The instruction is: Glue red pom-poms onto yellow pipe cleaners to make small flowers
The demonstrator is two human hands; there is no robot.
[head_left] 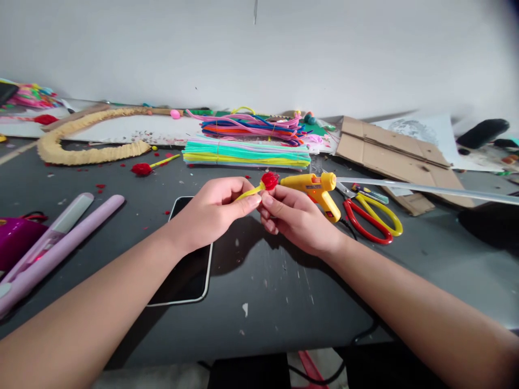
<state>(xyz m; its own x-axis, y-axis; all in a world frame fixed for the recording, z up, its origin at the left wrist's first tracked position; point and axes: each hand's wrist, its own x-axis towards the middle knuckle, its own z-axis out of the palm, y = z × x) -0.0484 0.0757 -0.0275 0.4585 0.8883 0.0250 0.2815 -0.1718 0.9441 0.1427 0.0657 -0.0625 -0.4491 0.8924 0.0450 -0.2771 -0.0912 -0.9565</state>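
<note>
A small red pipe-cleaner flower (pixel 270 180) with a yellow stem (pixel 252 192) is held between both hands above the dark table. My left hand (pixel 214 210) pinches the stem between thumb and fingers. Just under the red head, the thumb and fingertips of my right hand (pixel 298 216) close on the flower's base, and they partly hide it. Behind my right hand lies a yellow glue gun (pixel 312 188) with a long clear glue stick (pixel 421 189) in its back. A second red flower (pixel 142 169) with a yellow-green stem rests further left.
Bundled pipe cleaners (pixel 245 154) lie at the back. Scissors (pixel 385 237) with red and yellow handles and folded cardboard (pixel 397 156) are at right. A black-screened tablet (pixel 182 281) lies under my left arm, and a lilac hair straightener (pixel 87 229) at left.
</note>
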